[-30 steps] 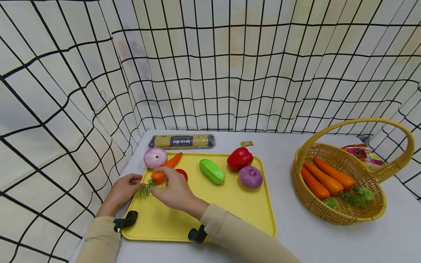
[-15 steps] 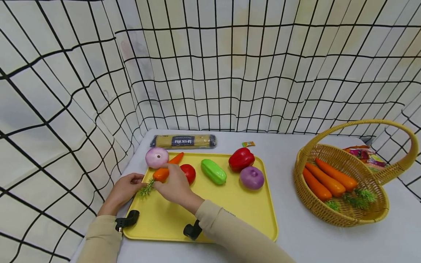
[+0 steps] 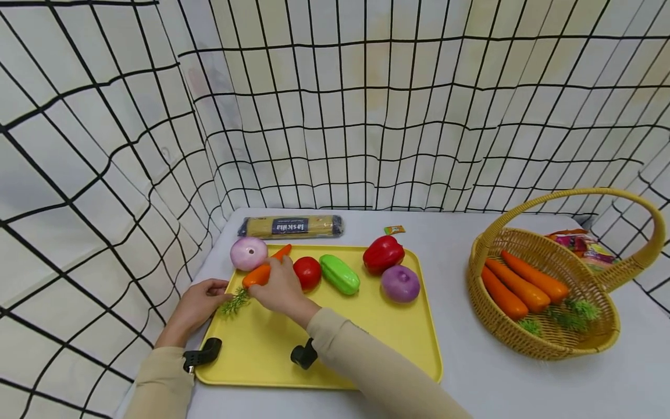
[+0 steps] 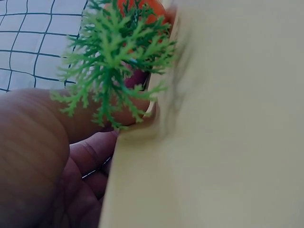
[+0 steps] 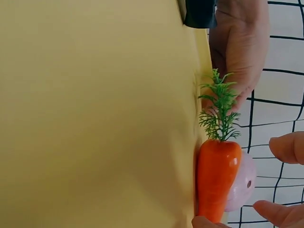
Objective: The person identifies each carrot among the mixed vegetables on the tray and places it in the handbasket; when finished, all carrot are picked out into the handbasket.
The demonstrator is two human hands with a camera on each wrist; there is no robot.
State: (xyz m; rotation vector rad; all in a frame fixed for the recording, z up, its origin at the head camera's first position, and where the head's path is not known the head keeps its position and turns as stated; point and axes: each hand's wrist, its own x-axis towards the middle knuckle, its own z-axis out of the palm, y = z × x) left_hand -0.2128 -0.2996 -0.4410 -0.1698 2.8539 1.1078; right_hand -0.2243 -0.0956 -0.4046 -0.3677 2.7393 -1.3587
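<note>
Only head view shows a tomato, perhaps touching the right hand.

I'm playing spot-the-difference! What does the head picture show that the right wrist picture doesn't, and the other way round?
Only the head view shows the basket with three carrots, the tomato, green vegetable, red pepper, darker purple onion, long packet, small wrapper and bright bag.

Only the right wrist view shows the gap between the leafy carrot and two fingertips of the right hand.

Both show that leafy carrot, the pale onion, yellow tray, left hand, parts of the right hand, and black netting.
</note>
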